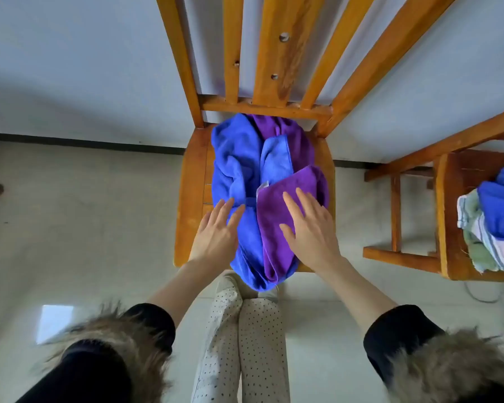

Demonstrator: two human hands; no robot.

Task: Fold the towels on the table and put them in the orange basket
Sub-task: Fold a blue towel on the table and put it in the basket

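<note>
A blue towel (236,164) and a purple towel (285,199) lie bunched together on the seat of a wooden chair (192,181) in front of me. The purple towel's near part is folded flat and lies over the blue one. My left hand (216,234) hovers open over the blue towel's left edge, fingers spread. On the purple towel's right side my right hand (312,228) lies flat and open. No orange basket shows in this view.
A second wooden chair (448,216) stands at the right and carries a pile of cloths (495,228), blue on top of pale ones. My legs in dotted trousers (245,330) stand just before the first chair. A cable (483,295) lies on the floor at right.
</note>
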